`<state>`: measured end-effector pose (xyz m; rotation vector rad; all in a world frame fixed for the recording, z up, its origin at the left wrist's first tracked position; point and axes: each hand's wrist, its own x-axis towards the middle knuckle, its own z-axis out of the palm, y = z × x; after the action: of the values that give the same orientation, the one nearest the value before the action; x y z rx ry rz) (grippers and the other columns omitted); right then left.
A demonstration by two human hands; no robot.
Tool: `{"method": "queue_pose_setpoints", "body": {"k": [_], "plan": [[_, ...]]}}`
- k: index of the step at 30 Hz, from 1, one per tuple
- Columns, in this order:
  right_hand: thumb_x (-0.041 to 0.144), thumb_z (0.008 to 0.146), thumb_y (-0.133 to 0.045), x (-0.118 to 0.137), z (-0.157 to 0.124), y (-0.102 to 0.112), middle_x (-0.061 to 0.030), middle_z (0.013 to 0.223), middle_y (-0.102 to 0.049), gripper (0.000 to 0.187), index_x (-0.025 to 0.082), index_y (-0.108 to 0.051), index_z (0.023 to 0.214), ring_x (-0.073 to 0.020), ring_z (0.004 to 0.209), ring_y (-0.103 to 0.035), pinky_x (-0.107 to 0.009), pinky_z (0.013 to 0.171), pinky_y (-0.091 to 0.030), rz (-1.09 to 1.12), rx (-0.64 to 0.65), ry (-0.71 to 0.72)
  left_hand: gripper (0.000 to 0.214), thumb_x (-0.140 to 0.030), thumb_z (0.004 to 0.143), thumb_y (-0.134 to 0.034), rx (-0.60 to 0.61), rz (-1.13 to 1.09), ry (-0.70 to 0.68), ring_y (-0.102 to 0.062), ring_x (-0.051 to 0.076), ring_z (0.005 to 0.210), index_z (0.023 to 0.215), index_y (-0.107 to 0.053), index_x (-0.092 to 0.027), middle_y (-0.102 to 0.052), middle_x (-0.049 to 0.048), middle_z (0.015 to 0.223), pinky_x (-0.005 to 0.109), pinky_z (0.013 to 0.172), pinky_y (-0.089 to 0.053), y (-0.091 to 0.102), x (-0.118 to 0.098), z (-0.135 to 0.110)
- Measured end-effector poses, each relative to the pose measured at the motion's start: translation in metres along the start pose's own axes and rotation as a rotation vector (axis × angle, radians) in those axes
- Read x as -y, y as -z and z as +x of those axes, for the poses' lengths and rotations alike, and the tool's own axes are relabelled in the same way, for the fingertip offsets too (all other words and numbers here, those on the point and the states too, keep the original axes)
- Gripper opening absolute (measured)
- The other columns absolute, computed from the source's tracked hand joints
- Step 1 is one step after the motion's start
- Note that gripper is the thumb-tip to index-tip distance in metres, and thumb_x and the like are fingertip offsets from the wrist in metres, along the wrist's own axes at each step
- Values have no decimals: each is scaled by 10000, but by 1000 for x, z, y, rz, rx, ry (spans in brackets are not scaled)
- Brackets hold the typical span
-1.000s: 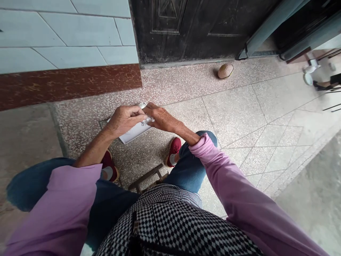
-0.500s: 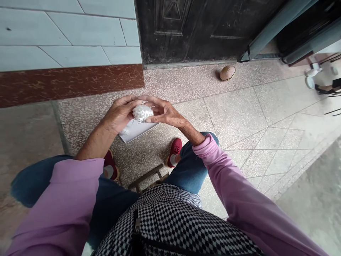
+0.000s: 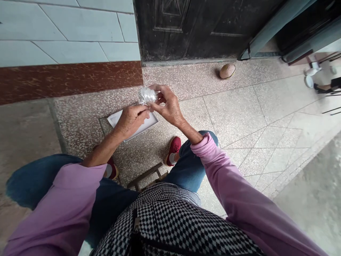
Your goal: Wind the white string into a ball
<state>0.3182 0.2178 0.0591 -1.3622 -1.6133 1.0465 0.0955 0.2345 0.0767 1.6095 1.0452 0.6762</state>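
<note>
I sit on a low wooden stool (image 3: 145, 176) and look down at my hands above the floor. My right hand (image 3: 166, 104) is closed, pinching a crumpled silvery-white wad (image 3: 147, 95) at its fingertips. My left hand (image 3: 131, 121) is closed too, its fingertips meeting the right hand just under the wad. Whether the left hand grips the wad itself is unclear. A flat white tray (image 3: 117, 118) lies on the floor below both hands.
My red shoes (image 3: 173, 149) rest on the speckled terrazzo floor. A small round brown object (image 3: 227, 71) lies by the dark door (image 3: 197, 28). A tiled wall with a red-brown base (image 3: 69, 80) runs on the left. Dark objects stand at the far right edge.
Both hands rose from the tray with the wad. The wad then passed from between cupped hands up to the right fingertips, and the left hand dropped slightly below it.
</note>
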Motion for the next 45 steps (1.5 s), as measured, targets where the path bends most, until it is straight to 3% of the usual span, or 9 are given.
{"method": "queue_pose_setpoints", "body": {"k": [4, 9, 13, 17, 20, 26, 33, 37, 45], "plan": [[98, 1117, -912, 0, -2, 3, -196, 1666, -743, 412, 231, -835, 1499, -363, 1275, -753, -518, 1267, -682, -212, -16, 58, 266, -106, 961, -874, 48, 32, -13, -591, 215, 706, 747, -823, -255, -714, 17, 740, 352, 757, -430, 11, -9, -3], [163, 1069, -954, -2, -2, 9, -147, 1586, -777, 449, 261, -839, 1491, -329, 1123, -771, -501, 1211, -687, -180, 130, 31, 224, -45, 942, -858, -38, 106, -83, -596, 216, 857, 797, -828, -212, -730, 23, 872, 345, 885, -463, 39, -17, 6], [225, 1018, -999, -2, -1, 12, -108, 1385, -808, 437, 231, -846, 1427, -291, 1060, -728, -432, 1067, -672, -32, 146, 12, 171, -35, 941, -861, -104, -36, -66, -722, 223, 1066, 859, -835, -182, -846, 80, 1124, 314, 966, -546, 42, -16, 10], [342, 936, -1043, -3, -1, 9, -39, 1143, -768, 456, 242, -816, 1319, -273, 997, -697, -388, 915, -613, 153, 202, -71, 60, -177, 965, -903, -42, -224, 31, -722, 209, 852, 951, -848, -198, -861, 65, 1010, 297, 757, -601, 33, -8, 9], [405, 884, -1055, -3, -3, 7, -52, 1227, -782, 512, 252, -813, 1308, -263, 989, -686, -382, 873, -595, 237, 186, -89, 164, -214, 897, -960, -64, -288, 39, -696, 198, 779, 897, -796, -216, -829, 42, 907, 278, 665, -580, 29, -2, 11], [490, 912, -1232, 4, -5, -4, -140, 1552, -814, 665, 266, -847, 1406, -337, 1193, -746, -441, 1009, -687, 105, 127, -69, 202, -271, 850, -985, -191, -267, 16, -670, 182, 748, 866, -786, -237, -793, 4, 838, 266, 668, -558, 17, 6, 13], [190, 969, -1072, 4, -7, -16, -103, 1587, -812, 493, 338, -842, 1379, -411, 1484, -760, -526, 1209, -764, -114, 26, -19, 402, -379, 863, -1115, -277, -415, 61, -639, 186, 746, 819, -742, -236, -702, 1, 814, 263, 641, -570, 5, 15, 13], [272, 927, -1077, 4, -8, -8, -66, 1509, -851, 480, 335, -836, 1338, -393, 1367, -817, -520, 1213, -759, 84, 65, -40, 423, -364, 952, -1109, -248, -615, 154, -679, 167, 761, 881, -724, -202, -702, 9, 842, 251, 652, -555, 9, 15, 13], [488, 753, -1210, 11, -4, 1, -30, 1429, -920, 710, 331, -886, 1365, -373, 1392, -860, -519, 1365, -702, 608, 153, -97, 440, -472, 785, -1115, -184, -716, 172, -665, 170, 665, 883, -760, -229, -780, 46, 853, 239, 541, -512, -10, 14, 14]]}}
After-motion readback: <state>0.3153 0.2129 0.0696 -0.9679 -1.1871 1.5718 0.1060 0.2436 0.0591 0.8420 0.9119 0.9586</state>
